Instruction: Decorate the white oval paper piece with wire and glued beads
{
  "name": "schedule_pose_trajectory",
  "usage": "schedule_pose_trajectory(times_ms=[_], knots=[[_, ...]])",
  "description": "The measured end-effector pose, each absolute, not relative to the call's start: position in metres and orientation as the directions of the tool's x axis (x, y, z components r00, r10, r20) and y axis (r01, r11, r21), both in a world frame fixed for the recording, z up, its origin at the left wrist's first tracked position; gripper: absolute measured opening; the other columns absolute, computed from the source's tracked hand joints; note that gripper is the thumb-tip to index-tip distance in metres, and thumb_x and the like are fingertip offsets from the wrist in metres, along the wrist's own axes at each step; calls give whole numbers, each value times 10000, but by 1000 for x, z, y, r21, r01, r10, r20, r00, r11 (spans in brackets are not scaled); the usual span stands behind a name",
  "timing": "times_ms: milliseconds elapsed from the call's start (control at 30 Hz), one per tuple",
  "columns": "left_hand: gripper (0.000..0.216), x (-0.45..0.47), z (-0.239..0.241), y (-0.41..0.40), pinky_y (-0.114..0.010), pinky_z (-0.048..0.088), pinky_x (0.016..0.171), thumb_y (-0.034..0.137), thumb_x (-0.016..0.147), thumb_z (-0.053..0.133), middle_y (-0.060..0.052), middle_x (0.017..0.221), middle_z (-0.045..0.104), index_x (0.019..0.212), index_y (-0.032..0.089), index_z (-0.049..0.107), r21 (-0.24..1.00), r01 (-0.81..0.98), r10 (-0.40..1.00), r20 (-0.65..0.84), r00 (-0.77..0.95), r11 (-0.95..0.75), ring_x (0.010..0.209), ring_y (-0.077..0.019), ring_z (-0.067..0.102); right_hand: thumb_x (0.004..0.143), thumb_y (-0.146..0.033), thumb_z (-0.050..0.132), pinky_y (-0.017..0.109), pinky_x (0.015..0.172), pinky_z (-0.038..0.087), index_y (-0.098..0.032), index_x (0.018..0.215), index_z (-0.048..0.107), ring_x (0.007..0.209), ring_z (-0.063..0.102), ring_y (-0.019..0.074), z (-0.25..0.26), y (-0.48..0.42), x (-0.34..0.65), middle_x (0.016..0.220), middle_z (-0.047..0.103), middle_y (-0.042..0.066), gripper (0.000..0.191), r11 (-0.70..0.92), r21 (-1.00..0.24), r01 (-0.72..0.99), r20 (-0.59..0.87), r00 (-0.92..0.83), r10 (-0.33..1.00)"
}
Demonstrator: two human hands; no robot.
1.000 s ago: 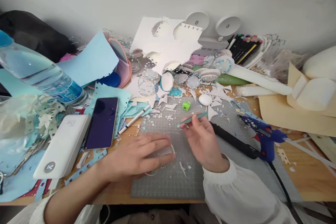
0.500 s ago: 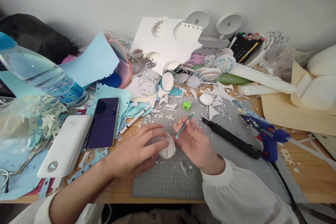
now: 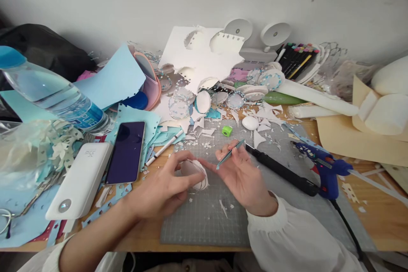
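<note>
While our left hand (image 3: pixel 172 182) is pinching the round white paper-like disc (image 3: pixel 191 170), tilted over the grey gridded cutting mat (image 3: pixel 207 227), our right hand (image 3: pixel 245 178) is closing around the slim teal tweezers (image 3: pixel 231 154), whose tips seem to be gripping a tiny pale-blue piece (image 3: pixel 218 167) near the disc. Our right index finger (image 3: pixel 208 165) seems to be touching its rim. Ideally, we should be bracing the disc without bending it, squeezing the tweezers evenly and leaving their tips unobstructed.

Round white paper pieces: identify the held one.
The round white paper piece gripped by the left hand, over the grey gridded mat; the others lie piled farther back.
</note>
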State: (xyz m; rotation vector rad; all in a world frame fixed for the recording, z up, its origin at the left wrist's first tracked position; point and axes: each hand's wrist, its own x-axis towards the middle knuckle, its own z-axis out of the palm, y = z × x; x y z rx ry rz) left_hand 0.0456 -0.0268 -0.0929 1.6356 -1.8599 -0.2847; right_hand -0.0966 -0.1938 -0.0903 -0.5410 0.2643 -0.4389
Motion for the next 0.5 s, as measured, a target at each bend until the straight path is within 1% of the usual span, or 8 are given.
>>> schedule_pose_trajectory(times_ms=[100, 200, 333, 433, 500], knots=[[600, 45, -91, -27, -425, 553, 962, -44, 764, 484, -135, 1318, 357, 1289, 246, 504, 536, -806, -925, 379, -35, 251, 1315, -317, 434, 868, -228, 698, 421, 940, 571, -259, 866, 639, 815, 593, 88, -90, -194, -97, 813, 650, -62, 67, 778, -534, 332, -122, 880, -460], [589, 44, -91, -26, -414, 570, 944, -51, 767, 483, -127, 1302, 323, 1279, 239, 516, 553, -780, -911, 409, -51, 292, 1296, -322, 453, 875, -221, 692, 438, 997, 543, -251, 868, 637, 816, 596, 78, -89, -194, -97, 809, 653, -69, 63, 788, -522, 328, -117, 887, -447], [591, 45, -91, -25, -418, 583, 940, -66, 748, 501, -129, 1321, 292, 1264, 220, 531, 588, -741, -908, 414, -68, 324, 1283, -330, 462, 876, -220, 692, 441, 1041, 515, -244, 864, 627, 810, 593, 64, -86, -194, -98, 809, 650, -79, 70, 788, -525, 321, -104, 895, -434], [557, 44, -91, -24, -393, 595, 927, -63, 744, 528, -127, 1322, 297, 1230, 206, 569, 604, -727, -905, 422, -56, 327, 1286, -334, 464, 871, -233, 700, 459, 1047, 508, -247, 861, 620, 789, 590, 63, -84, -194, -100, 791, 635, -85, 82, 792, -520, 318, -106, 897, -430], [571, 44, -90, -23, -401, 592, 936, -63, 749, 535, -123, 1327, 292, 1246, 217, 566, 612, -719, -904, 425, -53, 330, 1304, -345, 454, 861, -236, 712, 469, 1047, 508, -250, 864, 621, 774, 590, 62, -83, -194, -101, 785, 625, -89, 93, 794, -514, 326, -113, 891, -439]])
